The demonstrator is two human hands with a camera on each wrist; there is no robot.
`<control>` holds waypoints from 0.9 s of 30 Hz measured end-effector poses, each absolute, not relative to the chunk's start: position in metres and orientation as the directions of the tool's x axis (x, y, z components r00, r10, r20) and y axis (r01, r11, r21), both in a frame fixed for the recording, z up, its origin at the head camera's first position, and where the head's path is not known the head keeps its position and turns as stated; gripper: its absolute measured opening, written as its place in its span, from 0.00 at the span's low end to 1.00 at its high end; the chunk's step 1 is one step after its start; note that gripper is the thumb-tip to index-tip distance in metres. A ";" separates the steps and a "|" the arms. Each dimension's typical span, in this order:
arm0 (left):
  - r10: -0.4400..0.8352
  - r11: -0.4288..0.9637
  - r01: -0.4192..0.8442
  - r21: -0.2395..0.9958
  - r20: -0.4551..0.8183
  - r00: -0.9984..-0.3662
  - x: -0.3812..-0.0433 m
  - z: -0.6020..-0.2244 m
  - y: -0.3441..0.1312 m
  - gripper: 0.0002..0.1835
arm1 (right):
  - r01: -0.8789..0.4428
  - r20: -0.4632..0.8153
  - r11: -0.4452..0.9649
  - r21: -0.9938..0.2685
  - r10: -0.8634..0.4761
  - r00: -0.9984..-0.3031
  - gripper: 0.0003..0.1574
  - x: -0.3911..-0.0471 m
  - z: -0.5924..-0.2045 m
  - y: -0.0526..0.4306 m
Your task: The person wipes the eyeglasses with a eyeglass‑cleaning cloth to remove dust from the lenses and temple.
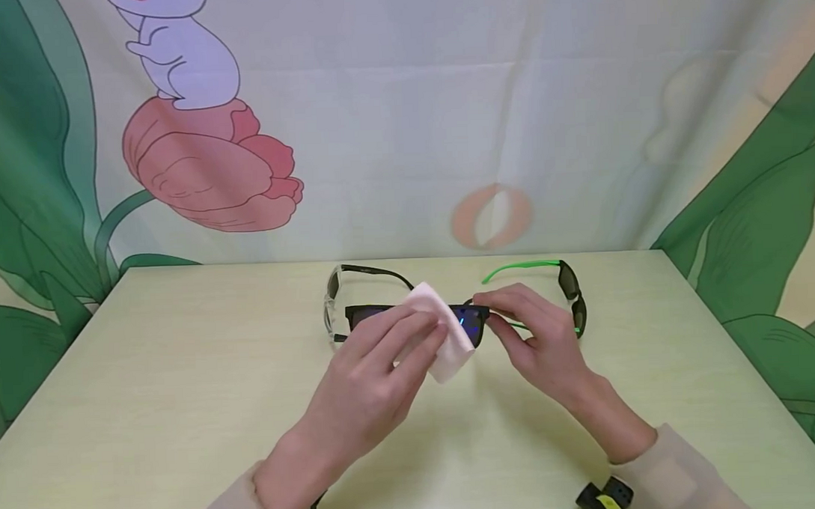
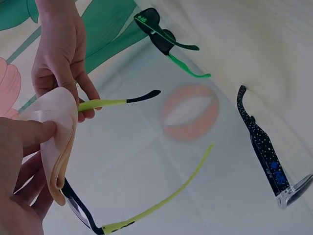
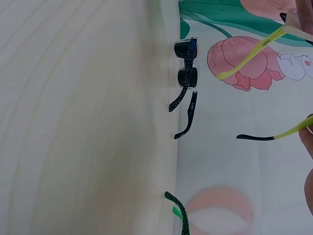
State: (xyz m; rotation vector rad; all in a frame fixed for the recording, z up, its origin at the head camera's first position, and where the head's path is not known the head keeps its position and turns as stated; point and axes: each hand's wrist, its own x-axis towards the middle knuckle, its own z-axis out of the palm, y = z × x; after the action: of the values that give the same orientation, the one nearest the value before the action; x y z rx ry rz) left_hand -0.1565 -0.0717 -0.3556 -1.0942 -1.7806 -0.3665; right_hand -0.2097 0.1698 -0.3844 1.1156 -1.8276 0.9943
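My left hand (image 1: 371,372) is gripping a pale folded cloth (image 1: 453,354), thumb on one face and fingers curling behind it, and is holding it over part of the glasses (image 1: 477,327). My right hand (image 1: 545,336) is pinching the end of the glasses nearest to it between thumb and fingers, at the corner where the front is meeting an arm. The glasses are sitting between my two hands, off the table (image 1: 149,383), the black front running from behind my left fingers to my right fingertips; a blue glint is showing on the lens beside my right hand. Both yellow arms are pointing away from me, the one at my right hand ending in a black tip. The clear pair (image 1: 333,283) is lying just beyond my left hand and to its left, lenses outward, dark arms reaching inward, one of them speckled. The green pair (image 1: 568,279) is lying beyond my right hand and to its right, lenses outward, one arm bright green, the other dark and patterned. A small black-and-yellow object (image 1: 605,496) is showing beside my right sleeve (image 1: 678,477); I cannot identify it. A printed curtain (image 1: 390,135) is hanging beyond both hands.
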 end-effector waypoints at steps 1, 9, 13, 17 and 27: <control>0.519 0.547 0.807 -0.224 0.847 -0.116 -0.156 -0.355 -0.071 0.12 | -0.923 0.888 0.317 -0.217 -0.329 -0.321 0.15 -0.209 -0.384 0.169; 0.576 0.513 0.814 -0.272 0.813 -0.091 -0.154 -0.352 -0.067 0.14 | -0.924 0.895 0.338 -0.178 -0.334 -0.294 0.16 -0.203 -0.381 0.163; 0.596 0.490 0.819 -0.298 0.800 -0.066 -0.153 -0.351 -0.066 0.13 | -0.918 0.888 0.339 -0.209 -0.329 -0.323 0.16 -0.200 -0.379 0.161; 0.600 0.480 0.823 -0.304 0.798 -0.055 -0.152 -0.351 -0.067 0.12 | -0.907 0.870 0.348 -0.238 -0.339 -0.359 0.17 -0.199 -0.379 0.163; 0.543 0.506 0.822 -0.261 0.837 -0.069 -0.153 -0.353 -0.068 0.12 | -0.907 0.878 0.367 -0.207 -0.339 -0.338 0.17 -0.202 -0.378 0.169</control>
State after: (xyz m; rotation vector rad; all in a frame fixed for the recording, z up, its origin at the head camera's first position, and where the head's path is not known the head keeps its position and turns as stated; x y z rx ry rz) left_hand -0.1531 -0.0680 -0.3527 -1.1565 -1.7424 -0.3459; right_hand -0.2021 0.1693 -0.3784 1.0846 -1.8602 0.9350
